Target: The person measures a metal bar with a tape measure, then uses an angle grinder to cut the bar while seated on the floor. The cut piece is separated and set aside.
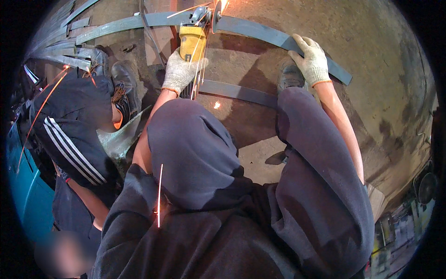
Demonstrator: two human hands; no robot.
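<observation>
My left hand (176, 73), in a pale knit glove with an orange cuff, is closed round the body of a yellow angle grinder (191, 43). The grinder's disc (216, 18) stands upright against a long flat metal bar (255, 30), and bright sparks fly from it, some back past my left arm. My right hand (312, 59), gloved alike, grips the same bar near its right end, thumb on the near edge and fingers over the top. Part of the bar is hidden behind the grinder head.
A second flat bar (239, 92) lies nearer, between my legs. More metal strips (62, 51) are stacked at the far left. Close on my left sits another person in dark striped trousers (74, 149) and dark shoes (125, 86). A cable (151, 35) runs beside the grinder. The floor (381, 79) is brown and stained.
</observation>
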